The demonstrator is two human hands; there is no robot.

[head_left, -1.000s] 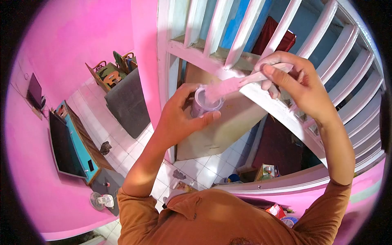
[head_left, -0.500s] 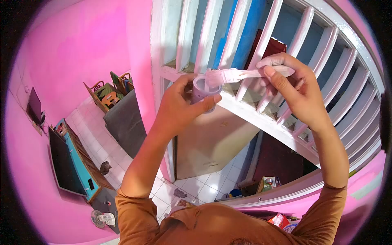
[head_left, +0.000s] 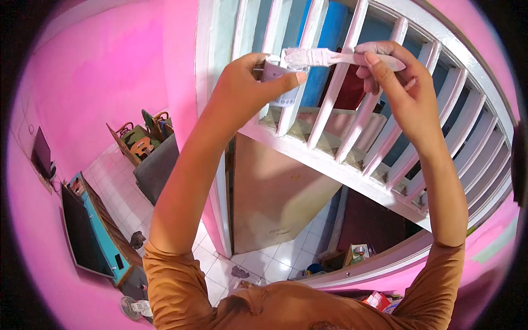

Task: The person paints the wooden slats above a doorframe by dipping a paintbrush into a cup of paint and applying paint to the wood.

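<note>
My left hand [head_left: 248,82] is wrapped round a small paint cup [head_left: 284,93] with printing on its side, held up in front of the white slats [head_left: 352,52]. Pinched between the thumb and fingers of my right hand [head_left: 397,71] is the handle of a paintbrush [head_left: 316,57]. The brush lies nearly level, its bristles coated in pale paint at the cup's rim. Whether the bristles touch the rim I cannot tell. Pale paint marks the fingers of my right hand.
Below the slats runs a white ledge [head_left: 297,151], with a beige door [head_left: 280,192] under it. Pink walls [head_left: 104,60] surround the room. To the left are a television [head_left: 82,231], a teal cabinet [head_left: 99,220] and a grey sofa-like piece [head_left: 158,165]. White tiles [head_left: 209,264] cover the floor.
Both hands have moved up with the cup and brush, higher against the slats. The bristles, inside the cup's mouth before, are now level at its rim.
</note>
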